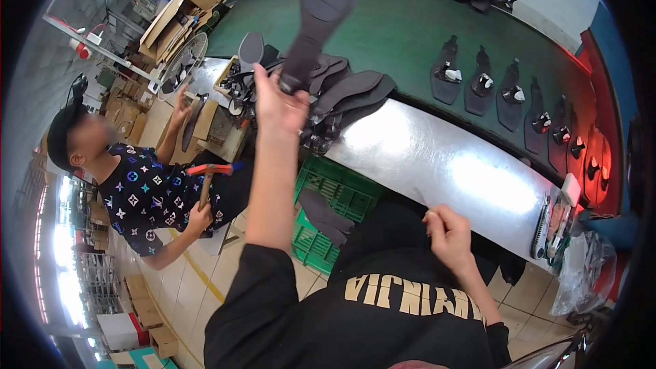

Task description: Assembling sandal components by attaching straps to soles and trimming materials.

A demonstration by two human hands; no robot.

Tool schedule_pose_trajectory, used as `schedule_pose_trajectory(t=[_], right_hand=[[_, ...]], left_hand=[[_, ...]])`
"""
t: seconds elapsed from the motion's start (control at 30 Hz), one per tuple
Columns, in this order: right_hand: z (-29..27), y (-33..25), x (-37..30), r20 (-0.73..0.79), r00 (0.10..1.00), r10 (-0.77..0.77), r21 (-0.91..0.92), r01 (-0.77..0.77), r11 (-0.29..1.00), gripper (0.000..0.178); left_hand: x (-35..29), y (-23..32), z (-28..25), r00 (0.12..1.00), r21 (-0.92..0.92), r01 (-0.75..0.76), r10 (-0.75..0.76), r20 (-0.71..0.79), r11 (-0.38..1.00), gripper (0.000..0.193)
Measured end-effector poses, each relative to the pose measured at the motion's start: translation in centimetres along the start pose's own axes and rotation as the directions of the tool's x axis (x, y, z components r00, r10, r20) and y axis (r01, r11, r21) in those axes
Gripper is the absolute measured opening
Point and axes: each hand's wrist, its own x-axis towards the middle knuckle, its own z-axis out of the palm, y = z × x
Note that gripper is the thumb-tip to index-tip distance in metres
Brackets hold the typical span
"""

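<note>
My left hand [280, 102] is raised over the near edge of the metal table, its fingers closed round the narrow end of a dark shoe sole [326, 3]. The sole's broad end points up and away. Just beyond that hand lies a pile of dark soles [348, 85], some with black heels. Lower right, in front of my body, my right hand [449, 234] pinches a thin grey pointed tool [419, 196]; its exact kind is hard to make out.
A green conveyor belt [396, 34] carries several soles toward a red-lit opening [594, 157]. The metal table [437, 157] holds cutters [543, 229] at its right end. A green crate [314, 239] stands below. At left, a co-worker [150, 191] holds a hammer [207, 174] and a sole.
</note>
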Motion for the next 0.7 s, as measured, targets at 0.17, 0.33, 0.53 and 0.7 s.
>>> schedule_pose_trajectory(t=[0.17,0.33,0.53,0.7], right_hand=[[-0.7,1.6,1.2,-0.076,0.997,0.031,0.003,-0.031,1.0,0.017],[-1.0,2.8,1.5,-0.1,0.993,0.069,0.013,-0.068,0.998,0.018],[-0.4,3.5,1.6,-0.03,0.998,0.052,-0.065,-0.054,0.996,0.015],[0.7,3.5,0.5,-0.001,0.995,0.097,-0.086,-0.097,0.992,0.01]], left_hand=[[3.1,6.3,-8.0,0.955,0.381,-0.277,0.295,0.011,0.882,0.052],[-2.1,1.7,-15.2,0.615,0.822,-0.528,0.763,0.197,0.214,0.033],[-9.1,-15.3,-26.3,0.841,0.875,-0.484,-0.29,0.457,-0.024,0.046],[-10.8,-21.0,-25.9,0.682,0.721,-0.688,-0.41,0.606,-0.079,0.052]])
